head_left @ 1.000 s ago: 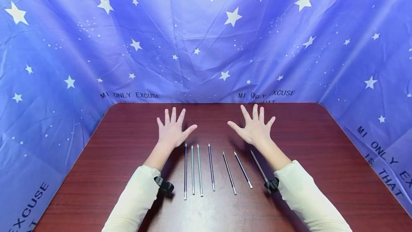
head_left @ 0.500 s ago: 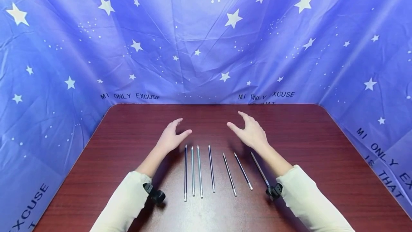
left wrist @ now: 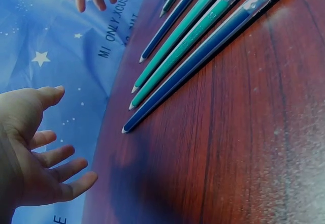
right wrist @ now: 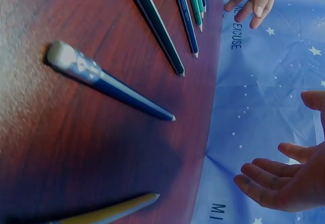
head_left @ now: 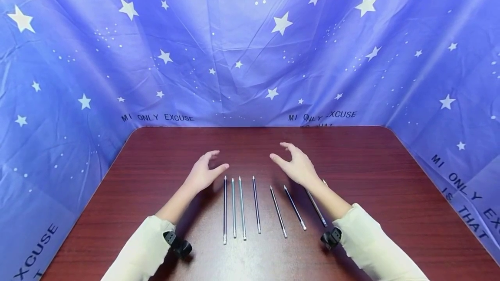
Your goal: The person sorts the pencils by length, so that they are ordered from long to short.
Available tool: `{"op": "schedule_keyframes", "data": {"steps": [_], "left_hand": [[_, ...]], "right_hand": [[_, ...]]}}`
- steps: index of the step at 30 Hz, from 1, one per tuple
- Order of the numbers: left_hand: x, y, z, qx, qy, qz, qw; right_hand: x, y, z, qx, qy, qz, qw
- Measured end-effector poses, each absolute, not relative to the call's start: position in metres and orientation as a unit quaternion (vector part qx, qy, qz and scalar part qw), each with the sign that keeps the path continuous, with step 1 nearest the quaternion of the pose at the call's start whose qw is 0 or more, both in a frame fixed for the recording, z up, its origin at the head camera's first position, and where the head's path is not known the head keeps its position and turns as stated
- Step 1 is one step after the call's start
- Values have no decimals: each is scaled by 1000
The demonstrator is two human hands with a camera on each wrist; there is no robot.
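Note:
Several pencils lie apart on the brown table [head_left: 156, 159], tips pointing away from me, eraser ends nearer. Leftmost is a dark blue pencil [head_left: 225, 211], followed by two green pencils [head_left: 234, 207], then another blue pencil [head_left: 256, 205]. Further right are a dark green pencil [right wrist: 155, 28] and a blue pencil [right wrist: 134, 99]; a yellow pencil [right wrist: 114, 211] is partly cut off in the right wrist view. My left hand [head_left: 204, 172] hovers beyond the leftmost tip, fingers loosely bent, holding nothing. My right hand [head_left: 297, 166], likewise holding nothing, hovers beyond the right-hand pencils, its forearm partly covering the rightmost.
A blue star-printed curtain [head_left: 218, 47] with black lettering hangs behind the table and on both sides. Small black cameras [head_left: 177, 245] are strapped at the cuffs of the cream sleeves [head_left: 136, 246].
Both hands have drawn back toward me from a spread-finger pose, and their fingers have relaxed into a loose bend. The left forearm has shifted left. The pencils lie as before.

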State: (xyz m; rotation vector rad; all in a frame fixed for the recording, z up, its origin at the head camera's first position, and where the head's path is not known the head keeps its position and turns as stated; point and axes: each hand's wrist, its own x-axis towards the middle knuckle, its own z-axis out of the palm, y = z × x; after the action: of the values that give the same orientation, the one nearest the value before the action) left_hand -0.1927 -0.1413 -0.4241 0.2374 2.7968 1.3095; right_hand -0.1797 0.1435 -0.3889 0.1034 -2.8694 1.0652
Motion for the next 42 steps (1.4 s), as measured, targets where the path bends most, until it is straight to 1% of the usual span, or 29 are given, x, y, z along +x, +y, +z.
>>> {"op": "schedule_keyframes", "data": {"steps": [9,21,25,32,42], "left_hand": [[-186,-143,-427,81,893,442,30],[-180,-147,-433,63,889,454,24],[-178,-148,-437,52,889,453,33],[-174,-147,-442,43,891,448,58],[-170,-142,-444,39,899,432,57]], "right_hand": [[-175,137,-396,48,-931,359,38],[-170,125,-399,59,-924,375,33],[-168,120,-400,70,-922,380,33],[-162,109,-408,75,-913,400,16],[-151,90,-418,84,-907,412,0]]}}
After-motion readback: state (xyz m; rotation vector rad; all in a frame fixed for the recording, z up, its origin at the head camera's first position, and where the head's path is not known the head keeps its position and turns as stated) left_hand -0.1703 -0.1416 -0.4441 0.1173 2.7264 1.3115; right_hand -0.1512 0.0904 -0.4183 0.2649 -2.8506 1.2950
